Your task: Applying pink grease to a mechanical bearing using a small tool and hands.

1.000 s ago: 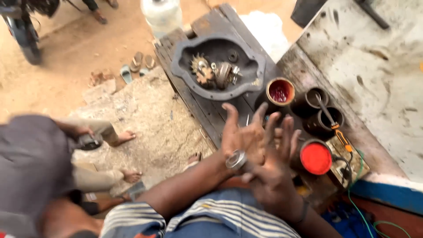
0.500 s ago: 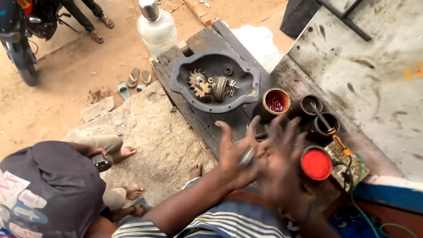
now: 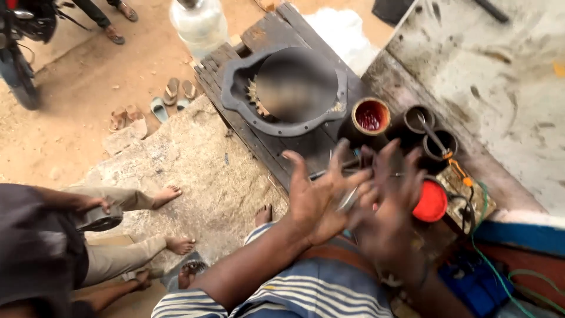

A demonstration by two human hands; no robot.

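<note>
1. Head view, hands: my left hand (image 3: 315,197) is raised palm-up with its fingers spread wide. My right hand (image 3: 385,215) sits just beside it, motion-blurred, fingers also fanned apart. Neither hand is closed around anything.

2. Head view, held part: a small metal piece (image 3: 348,199), pale and slim, shows between the two palms. It appears to lie against the heel of my left fingers, touching the blurred edge of my right hand. Its exact kind cannot be told through the blur.

3. Head view, key relation: the metal piece lies at the inner edge of my left palm, toward my right hand. Its long axis runs roughly from the wrists toward the fingertips, slightly tilted. The left hand is the nearer and steadier of the two; the right overlaps it from the other side.

4. Head view, bench ahead: past my fingertips stands a dark wooden pallet (image 3: 271,35) carrying a grey cast housing (image 3: 235,88) with gear teeth visible inside. Near it is a tin of red grease (image 3: 371,116), two dark open tins (image 3: 440,144), and a red lid (image 3: 431,201) just beside my right hand.

5. Head view, surroundings: a clear plastic bottle (image 3: 199,23) stands at the far end of the pallet. A second person sits at lower left on a stone slab (image 3: 194,171), bare feet out. Sandals (image 3: 170,97) lie on the sandy ground.
</note>
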